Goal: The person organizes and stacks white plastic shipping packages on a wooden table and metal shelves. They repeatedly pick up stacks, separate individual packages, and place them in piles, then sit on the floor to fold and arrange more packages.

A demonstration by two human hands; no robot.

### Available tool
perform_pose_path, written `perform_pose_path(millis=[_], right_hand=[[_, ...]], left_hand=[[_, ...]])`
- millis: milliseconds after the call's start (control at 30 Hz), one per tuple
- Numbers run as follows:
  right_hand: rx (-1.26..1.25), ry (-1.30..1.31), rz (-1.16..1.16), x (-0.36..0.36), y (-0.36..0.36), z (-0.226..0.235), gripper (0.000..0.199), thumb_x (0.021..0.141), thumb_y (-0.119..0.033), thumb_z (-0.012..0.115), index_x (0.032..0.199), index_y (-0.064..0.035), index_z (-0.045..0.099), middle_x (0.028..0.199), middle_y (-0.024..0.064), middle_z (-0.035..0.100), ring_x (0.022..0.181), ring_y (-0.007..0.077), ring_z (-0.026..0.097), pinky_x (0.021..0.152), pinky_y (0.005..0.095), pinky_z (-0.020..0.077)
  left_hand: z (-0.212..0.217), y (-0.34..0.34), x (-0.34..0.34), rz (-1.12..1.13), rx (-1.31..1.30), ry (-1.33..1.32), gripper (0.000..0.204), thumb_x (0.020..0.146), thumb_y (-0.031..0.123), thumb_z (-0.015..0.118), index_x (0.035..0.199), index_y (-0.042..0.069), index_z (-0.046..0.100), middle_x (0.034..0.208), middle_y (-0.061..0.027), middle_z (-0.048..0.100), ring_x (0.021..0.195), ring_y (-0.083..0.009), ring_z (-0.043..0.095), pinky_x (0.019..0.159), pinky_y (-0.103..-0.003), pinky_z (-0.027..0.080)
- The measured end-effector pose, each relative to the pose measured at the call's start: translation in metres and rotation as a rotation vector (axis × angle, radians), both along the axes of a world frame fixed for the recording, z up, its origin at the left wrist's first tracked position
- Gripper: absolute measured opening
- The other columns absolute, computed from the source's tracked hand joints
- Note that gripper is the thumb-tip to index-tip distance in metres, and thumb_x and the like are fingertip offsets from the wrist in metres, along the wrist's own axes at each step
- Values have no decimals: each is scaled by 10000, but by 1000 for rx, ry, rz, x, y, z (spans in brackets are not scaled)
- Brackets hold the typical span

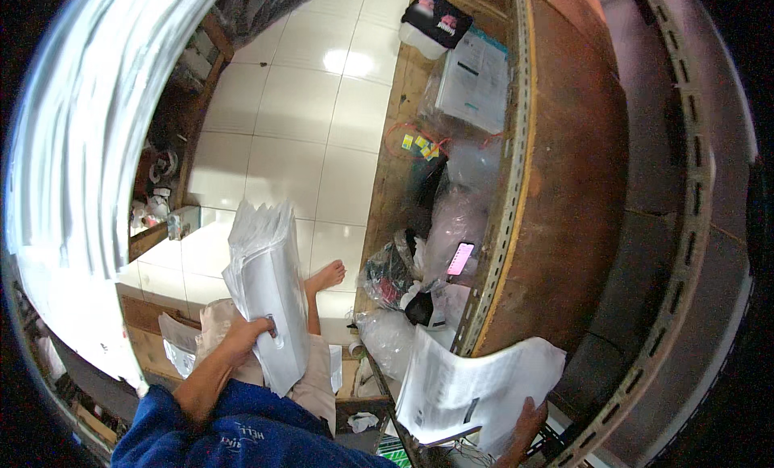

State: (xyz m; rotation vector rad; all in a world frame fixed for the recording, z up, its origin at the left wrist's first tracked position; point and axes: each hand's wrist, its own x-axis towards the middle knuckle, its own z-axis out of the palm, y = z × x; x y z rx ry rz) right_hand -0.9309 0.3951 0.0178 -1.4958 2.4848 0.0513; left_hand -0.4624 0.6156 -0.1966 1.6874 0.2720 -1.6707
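My left hand [251,337] is closed on a thick bundle of thin white sheets [270,291], which look like plastic or paper. The bundle stands nearly upright above my lap, its upper ends fanned out, and my thumb presses its face by a small dark slot. At the lower right, my right hand [528,424] grips the edge of a second stack of white sheets [484,379]. That stack bends in a curve beside the shelf's metal edge, and it has a dark slot-like mark. The fingers behind it are partly hidden.
At the left rises a tall bright pile of white layers [89,137]. A wooden shelf with a slotted metal rail [522,170] runs along the right, bearing a lit phone [460,258], clear plastic bags [459,214], a white packet [474,81] and a black pouch [437,18]. Pale tiles [290,113] cover the floor.
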Motion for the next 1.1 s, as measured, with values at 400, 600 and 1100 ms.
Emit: perform_pose_path(millis=[400, 600, 1100], right_hand=[[107, -921, 11, 133, 40, 10, 400, 828, -125, 619, 1155, 90, 535, 1048, 108, 631, 876, 156, 592, 803, 300, 471], [118, -1582, -76, 192, 33, -7, 449, 895, -94, 591, 1299, 30, 438, 1213, 111, 551, 1102, 215, 540, 972, 370, 436], [368, -1917, -53, 277, 68, 19, 349, 936, -127, 539, 1236, 49, 507, 1120, 140, 620, 959, 209, 634, 853, 344, 527]], left_hand=[[61, -2, -2, 100, -235, 11, 173, 758, 150, 575, 845, 3, 605, 760, -76, 607, 712, -185, 564, 695, -316, 460], [101, 0, 1, 83, -283, 63, 227, 775, 157, 558, 927, -9, 588, 805, -80, 604, 765, -199, 579, 733, -345, 478], [158, 25, 11, 212, -400, -15, 147, 771, 179, 544, 783, 33, 557, 783, -95, 589, 780, -220, 571, 761, -372, 478]])
